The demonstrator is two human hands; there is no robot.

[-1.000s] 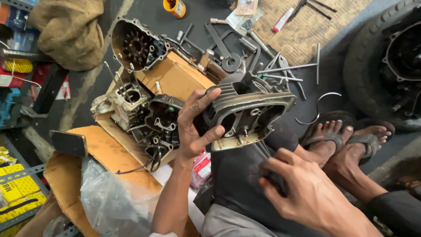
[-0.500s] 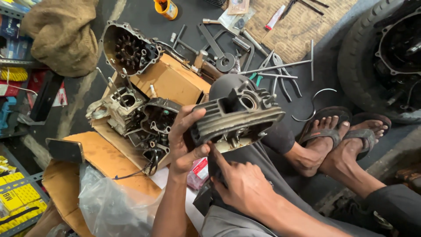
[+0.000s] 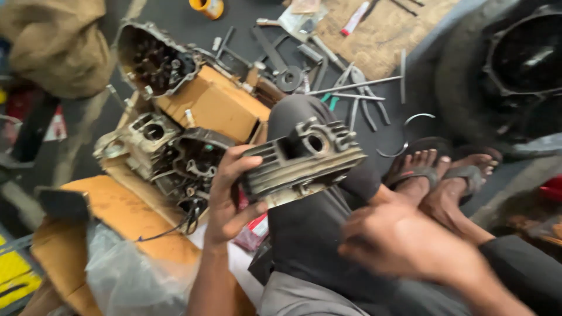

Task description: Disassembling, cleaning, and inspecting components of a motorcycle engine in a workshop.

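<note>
My left hand (image 3: pixel 229 196) grips a grey finned engine cylinder block (image 3: pixel 301 162) by its left end and holds it over my dark-trousered knee. The block lies roughly level, its round port facing up. My right hand (image 3: pixel 404 243) is blurred, hovers low at the right over my lap, apart from the block, and holds nothing that I can see. Just left of the block, a greasy engine crankcase (image 3: pixel 170 155) rests on brown cardboard (image 3: pixel 213 108).
A second engine casing half (image 3: pixel 153 58) lies behind the cardboard. Spanners, pliers and rods (image 3: pixel 345 88) are scattered on the dark floor. A tyre (image 3: pixel 497 64) stands at the right, my sandalled feet (image 3: pixel 445 175) below it. A crumpled plastic bag (image 3: pixel 126 275) lies lower left.
The block has been turned from its open underside facing me to lying level with the fins sideways. My right hand has let go of it and dropped away to the right.
</note>
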